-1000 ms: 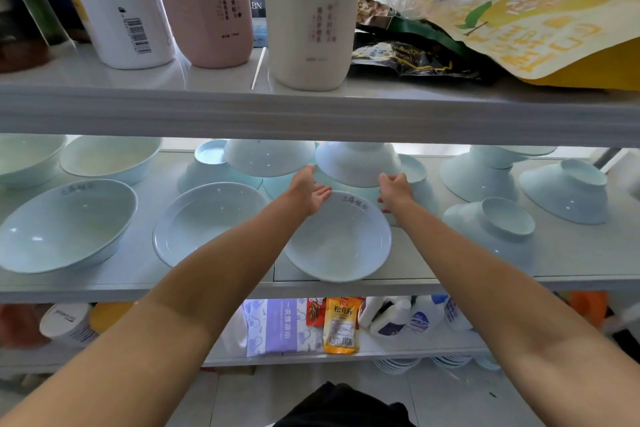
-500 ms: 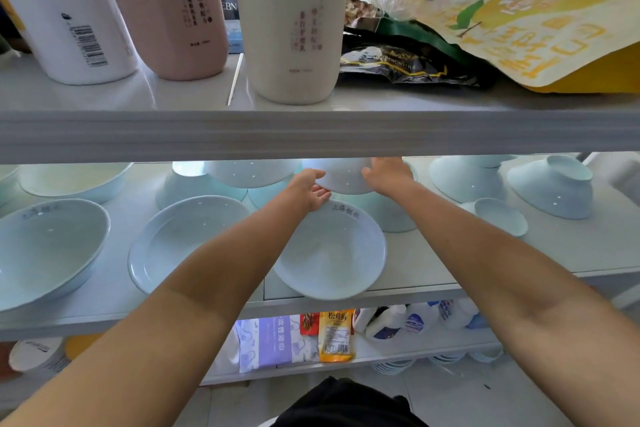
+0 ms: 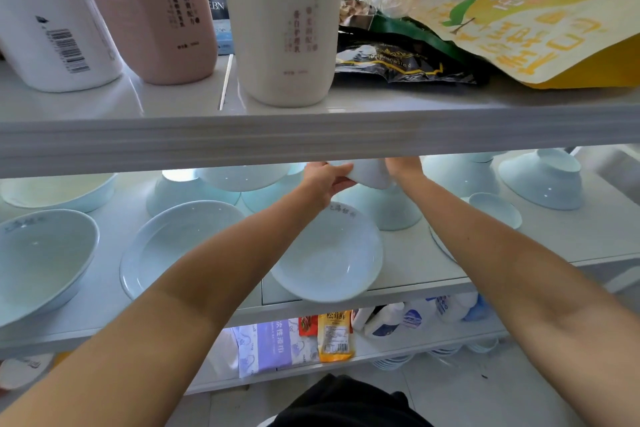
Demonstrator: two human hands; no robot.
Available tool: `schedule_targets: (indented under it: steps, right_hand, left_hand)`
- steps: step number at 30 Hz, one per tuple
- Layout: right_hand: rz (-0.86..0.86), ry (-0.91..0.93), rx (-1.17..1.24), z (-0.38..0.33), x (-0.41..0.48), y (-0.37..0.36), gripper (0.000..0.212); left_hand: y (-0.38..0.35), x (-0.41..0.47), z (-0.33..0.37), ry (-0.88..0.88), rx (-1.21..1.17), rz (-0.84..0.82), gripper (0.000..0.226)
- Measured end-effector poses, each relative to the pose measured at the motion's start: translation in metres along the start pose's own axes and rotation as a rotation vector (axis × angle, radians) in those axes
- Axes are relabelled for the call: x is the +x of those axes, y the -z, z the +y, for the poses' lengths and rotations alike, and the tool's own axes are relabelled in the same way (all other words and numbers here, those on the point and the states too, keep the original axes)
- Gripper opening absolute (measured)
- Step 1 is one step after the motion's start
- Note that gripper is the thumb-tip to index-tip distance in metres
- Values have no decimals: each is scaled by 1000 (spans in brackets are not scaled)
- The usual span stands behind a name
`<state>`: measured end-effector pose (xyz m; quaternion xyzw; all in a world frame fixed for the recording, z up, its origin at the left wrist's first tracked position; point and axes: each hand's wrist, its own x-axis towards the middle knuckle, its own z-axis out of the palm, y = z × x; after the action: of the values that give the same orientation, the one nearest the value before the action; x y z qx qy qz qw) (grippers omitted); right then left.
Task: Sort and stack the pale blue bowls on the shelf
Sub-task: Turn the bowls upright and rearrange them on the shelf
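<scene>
Both my hands hold one small pale blue bowl (image 3: 370, 173) lifted above an upturned bowl (image 3: 381, 208) at the back of the middle shelf (image 3: 415, 267). My left hand (image 3: 323, 180) grips its left side and my right hand (image 3: 403, 166) its right side; the upper shelf's front edge hides the fingertips and the bowl's top. A shallow bowl (image 3: 329, 256) with lettering sits at the shelf's front below my hands. Another shallow bowl (image 3: 176, 243) lies to its left, and a deep bowl (image 3: 38, 260) at the far left.
More upturned bowls stand at the back (image 3: 194, 191) and right (image 3: 543, 180), with a small one (image 3: 495, 208) beside my right forearm. Three tall bottles (image 3: 284, 21) and snack bags (image 3: 540, 17) fill the upper shelf. Packets and bottles (image 3: 334, 333) crowd the lower shelf.
Both hands have reached further back from the front bowl's rim and taken hold of a small bowl, lifting it off the upturned one. The view has tilted upward.
</scene>
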<state>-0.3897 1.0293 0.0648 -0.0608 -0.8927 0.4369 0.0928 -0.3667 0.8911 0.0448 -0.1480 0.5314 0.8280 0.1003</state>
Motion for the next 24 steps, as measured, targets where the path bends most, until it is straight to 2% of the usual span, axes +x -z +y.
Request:
schedule_targets:
  steps: [3, 6, 9, 11, 13, 14, 16, 19, 24]
  right_hand:
    - [34, -131, 285, 5, -5, 13, 37]
    - [46, -240, 489, 14, -12, 26, 26]
    - [25, -279, 583, 24, -14, 43, 28]
    - [32, -340, 641, 32, -17, 55, 33]
    - [59, -431, 764, 43, -21, 67, 49]
    - [76, -472, 819, 51, -24, 71, 56]
    - [89, -527, 882, 67, -32, 79, 64]
    - [23, -549, 932, 91, -42, 83, 75]
    - [-2, -696, 893, 107, -58, 81, 58]
  left_hand:
    - [-15, -8, 9, -71, 80, -63, 14]
    - [-27, -16, 12, -100, 206, -117, 12]
    - [-39, -27, 11, -163, 386, -174, 15]
    - [-47, -31, 7, -256, 564, -211, 21]
    - [-54, -36, 5, -395, 780, -256, 10]
    - [-57, -39, 3, -488, 893, -280, 12]
    - [-62, -46, -3, -671, 1111, -320, 22]
    - [-64, -57, -16, -853, 1363, -358, 17]
    - [-57, -68, -30, -1010, 1691, -442, 19]
